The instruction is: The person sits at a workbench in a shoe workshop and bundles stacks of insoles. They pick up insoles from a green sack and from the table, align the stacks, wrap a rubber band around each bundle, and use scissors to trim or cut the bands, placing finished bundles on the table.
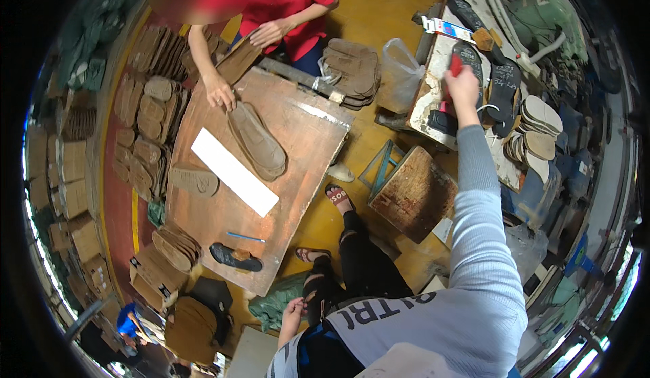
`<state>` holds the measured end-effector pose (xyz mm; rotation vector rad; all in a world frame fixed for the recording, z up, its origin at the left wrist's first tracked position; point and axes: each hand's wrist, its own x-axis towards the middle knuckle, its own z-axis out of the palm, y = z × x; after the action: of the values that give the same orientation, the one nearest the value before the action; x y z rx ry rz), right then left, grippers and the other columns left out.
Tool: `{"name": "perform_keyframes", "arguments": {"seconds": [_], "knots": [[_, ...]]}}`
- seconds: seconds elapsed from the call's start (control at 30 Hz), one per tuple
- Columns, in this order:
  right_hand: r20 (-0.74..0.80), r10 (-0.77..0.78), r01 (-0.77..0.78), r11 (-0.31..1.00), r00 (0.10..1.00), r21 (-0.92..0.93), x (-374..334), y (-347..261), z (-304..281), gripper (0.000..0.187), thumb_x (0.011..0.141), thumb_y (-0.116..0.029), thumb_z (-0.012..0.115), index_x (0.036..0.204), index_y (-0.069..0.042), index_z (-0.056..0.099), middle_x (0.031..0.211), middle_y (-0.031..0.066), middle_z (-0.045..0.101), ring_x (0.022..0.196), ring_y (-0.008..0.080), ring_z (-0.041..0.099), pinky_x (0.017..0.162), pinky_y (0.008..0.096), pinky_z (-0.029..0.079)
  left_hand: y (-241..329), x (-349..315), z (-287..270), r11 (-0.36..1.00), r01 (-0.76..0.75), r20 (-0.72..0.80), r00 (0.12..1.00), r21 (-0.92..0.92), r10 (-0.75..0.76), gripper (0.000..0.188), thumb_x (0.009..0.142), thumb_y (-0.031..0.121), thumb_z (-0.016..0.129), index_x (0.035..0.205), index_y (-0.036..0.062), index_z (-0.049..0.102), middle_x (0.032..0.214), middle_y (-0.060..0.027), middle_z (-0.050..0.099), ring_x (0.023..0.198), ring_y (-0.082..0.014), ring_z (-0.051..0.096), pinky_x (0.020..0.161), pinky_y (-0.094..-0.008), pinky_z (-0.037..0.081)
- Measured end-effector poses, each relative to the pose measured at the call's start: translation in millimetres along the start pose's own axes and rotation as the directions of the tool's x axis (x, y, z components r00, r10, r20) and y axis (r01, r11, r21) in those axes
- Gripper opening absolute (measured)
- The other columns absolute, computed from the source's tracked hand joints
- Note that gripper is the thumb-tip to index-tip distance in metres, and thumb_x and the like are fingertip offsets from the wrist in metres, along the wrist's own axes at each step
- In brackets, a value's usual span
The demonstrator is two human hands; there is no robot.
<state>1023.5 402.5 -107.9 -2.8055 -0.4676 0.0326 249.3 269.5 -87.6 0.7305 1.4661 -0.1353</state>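
My right arm reaches out over the worn white bench [423, 94] on the right. My right hand [464, 92] is closed around a red object [456, 65], blurred and partly covered by the fingers, so its kind is unclear. It is held over a black sole-shaped piece [468, 52] with pale handwriting. Another black piece [503, 87] lies just to the right. Down by my lap hangs my left hand [292, 312], its fingers loosely curled, with nothing visible in them.
Across the wooden table [298, 127], a person in red holds a large brown sole [257, 141]. A white strip [233, 171], a blue pen [246, 236] and a black sole [235, 257] lie there. A wooden stool [414, 192] stands between table and bench. Stacked pale insoles [539, 124] sit on the bench.
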Motion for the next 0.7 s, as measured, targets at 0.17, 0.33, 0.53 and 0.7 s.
{"name": "perform_keyframes", "arguments": {"seconds": [0.17,0.33,0.53,0.7], "knots": [[-0.366,-0.052,0.291,0.714,0.929,0.637,-29,31,-29,0.033,0.090,-0.017,0.070,0.111,0.003,0.055,0.103,0.0110,0.064,0.086,0.0167,0.063,0.076,0.0299,0.052,-12,4,10,0.996,-0.041,-0.030,0.999,-0.084,0.039,0.026,0.101,0.021,0.051,0.118,0.0027,0.059,0.098,-0.0045,0.065,0.080,-0.0120,0.060,0.075,-0.0260,0.050],[-0.302,0.177,0.262,0.217,0.937,0.940,-65,40,-55,0.019,0.094,-0.008,0.057,0.109,0.001,0.053,0.096,0.0154,0.064,0.082,0.0233,0.064,0.073,0.0386,0.056,-29,2,24,0.973,0.042,-0.123,0.990,-0.227,-0.072,0.026,0.100,0.019,0.049,0.118,0.0025,0.059,0.102,-0.0052,0.067,0.084,-0.0136,0.062,0.074,-0.0265,0.050],[0.664,-0.259,-0.704,-0.108,0.701,0.702,-209,-14,14,0.013,0.086,-0.021,0.053,0.092,-0.009,0.056,0.073,0.0050,0.060,0.060,0.0182,0.058,0.056,0.0362,0.052,-96,13,26,0.984,0.057,-0.057,0.996,-0.171,-0.068,0.031,0.096,0.023,0.054,0.120,0.0034,0.059,0.100,-0.0068,0.070,0.087,-0.0146,0.064,0.078,-0.0275,0.052],[0.984,-0.075,-0.616,0.771,0.163,0.161,-473,-46,73,0.017,0.088,-0.020,0.059,0.089,-0.004,0.055,0.058,0.0084,0.057,0.042,0.0203,0.052,0.041,0.0345,0.047,-163,47,0,0.987,-0.080,-0.133,0.989,-0.138,0.061,0.029,0.094,0.026,0.058,0.114,0.0055,0.064,0.102,-0.0108,0.070,0.090,-0.0187,0.066,0.079,-0.0316,0.052]]}}
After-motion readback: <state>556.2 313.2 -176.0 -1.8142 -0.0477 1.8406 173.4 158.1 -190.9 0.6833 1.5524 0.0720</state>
